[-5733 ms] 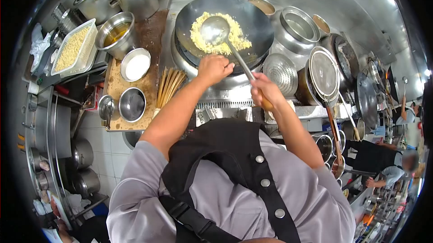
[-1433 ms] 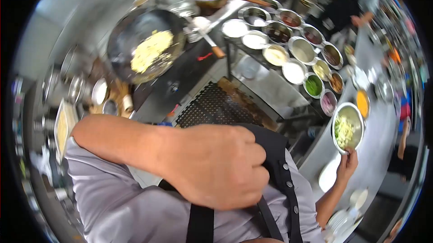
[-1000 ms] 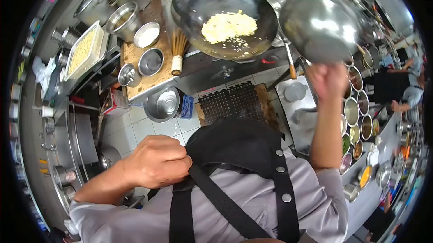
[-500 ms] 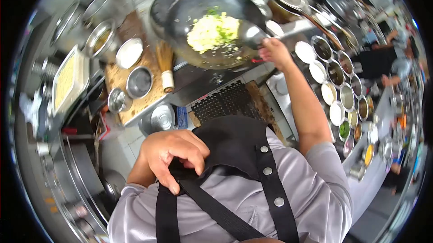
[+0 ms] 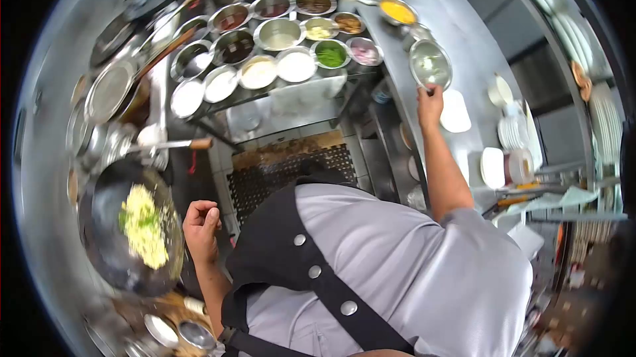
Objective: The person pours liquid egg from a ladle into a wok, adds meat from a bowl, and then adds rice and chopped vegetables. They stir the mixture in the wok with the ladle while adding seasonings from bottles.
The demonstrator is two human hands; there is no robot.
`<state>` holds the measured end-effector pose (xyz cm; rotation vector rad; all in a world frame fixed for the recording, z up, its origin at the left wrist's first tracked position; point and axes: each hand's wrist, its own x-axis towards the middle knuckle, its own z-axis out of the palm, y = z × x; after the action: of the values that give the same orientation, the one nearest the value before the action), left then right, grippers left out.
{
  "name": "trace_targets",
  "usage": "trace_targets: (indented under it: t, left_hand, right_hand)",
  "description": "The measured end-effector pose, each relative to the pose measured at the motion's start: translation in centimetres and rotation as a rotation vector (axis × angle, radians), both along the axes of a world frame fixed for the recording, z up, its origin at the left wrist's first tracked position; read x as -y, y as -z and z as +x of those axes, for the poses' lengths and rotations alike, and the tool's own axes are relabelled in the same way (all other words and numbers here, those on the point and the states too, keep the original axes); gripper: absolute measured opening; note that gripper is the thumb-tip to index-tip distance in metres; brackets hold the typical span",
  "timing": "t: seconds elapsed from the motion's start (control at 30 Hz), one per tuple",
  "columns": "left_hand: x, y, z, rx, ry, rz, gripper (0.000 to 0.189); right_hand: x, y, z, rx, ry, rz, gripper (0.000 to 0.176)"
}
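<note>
My right hand [image 5: 430, 106] reaches over the steel counter and grips the near rim of a metal bowl [image 5: 419, 73], which looks tilted and has a little pale stuff inside. My left hand [image 5: 201, 226] hovers beside the wok, its fingers curled in a loose fist with nothing visible in them. The dark wok [image 5: 99, 224] holds a heap of chopped yellow food with green bits [image 5: 147, 230]. A ladle with a wooden handle [image 5: 200, 143] lies by the wok's upper edge, out of either hand.
Several seasoning containers [image 5: 279, 33] stand in rows ahead. A bowl of yellow liquid [image 5: 397, 11] and a white dish [image 5: 455, 112] are on the right counter. A strainer [image 5: 110, 90] lies at the left. Stacked plates [image 5: 604, 125] fill the right shelf.
The view has swung right. My right hand has left the ladle's handle at the wok and now holds the metal bowl. My left hand has moved from my chest to beside the wok.
</note>
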<state>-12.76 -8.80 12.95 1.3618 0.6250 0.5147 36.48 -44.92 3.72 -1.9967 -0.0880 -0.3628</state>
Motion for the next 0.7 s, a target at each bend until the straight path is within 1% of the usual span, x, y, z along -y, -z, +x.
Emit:
trace_targets:
  t: [0.03,0.07,0.13,0.17,0.2,0.23,0.27,0.3,0.37,0.43,0.5,0.57,0.63,0.67,0.7]
  left_hand:
    - [-0.4,0.6,1.8,-0.041,0.023,-0.005,0.012]
    - [-0.7,1.2,3.7,-0.081,0.039,-0.008,0.014]
    - [-0.7,2.0,7.4,-0.114,0.071,-0.001,0.014]
    - [-0.7,2.3,9.0,-0.15,0.059,0.011,0.013]
    - [-0.5,2.2,10.5,-0.138,0.082,0.018,0.012]
    - [-0.5,2.4,11.8,-0.147,0.082,0.015,0.012]
    - [-0.5,2.7,12.9,-0.178,0.088,0.031,0.011]
    - [-0.7,2.8,13.8,-0.207,0.081,0.051,0.011]
    - [-0.4,2.6,15.9,-0.25,0.006,0.053,0.008]
    - [-0.6,3.2,17.3,-0.294,-0.025,0.049,0.008]
    - [-0.7,4.7,17.7,-0.356,-0.066,0.082,0.009]
    - [-0.7,6.4,17.7,-0.414,-0.113,0.112,0.011]
    - [-0.3,8.4,16.4,-0.651,-0.095,0.403,0.015]
    - [-0.1,11.1,14.5,-0.731,-0.119,0.42,0.019]
    - [0.7,13.3,11.9,-0.744,-0.152,0.412,0.019]
  right_hand:
    - [2.5,-0.5,1.8,-0.074,0.102,0.008,0.024]
    - [4.2,-0.7,3.8,-0.073,0.145,0.005,0.024]
    - [6.9,-0.4,7.8,-0.075,0.23,-0.09,0.033]
    - [8.0,-0.1,9.0,-0.082,0.247,-0.096,0.033]
    - [8.5,0.2,10.2,-0.092,0.273,-0.06,0.038]
    - [8.5,0.6,11.5,-0.103,0.289,-0.023,0.043]
    - [7.7,0.6,11.8,-0.112,0.272,-0.026,0.043]
    - [6.8,0.9,11.3,-0.119,0.193,0.02,0.041]
    - [2.8,-0.2,10.7,-0.136,0.014,0.121,0.037]
    - [-3.4,-2.1,11.2,-0.232,-0.377,0.203,0.033]
    - [-11.0,-4.0,14.1,-0.052,-0.577,0.093,0.037]
    - [-18.7,-7.4,17.9,0.149,-0.586,-0.096,0.043]
    - [-25.5,-6.3,24.8,0.29,-0.487,-0.148,0.06]
    - [-28.3,-5.3,28.2,0.294,-0.399,-0.304,0.068]
    - [-30.2,-4.7,31.2,0.303,-0.31,-0.459,0.076]
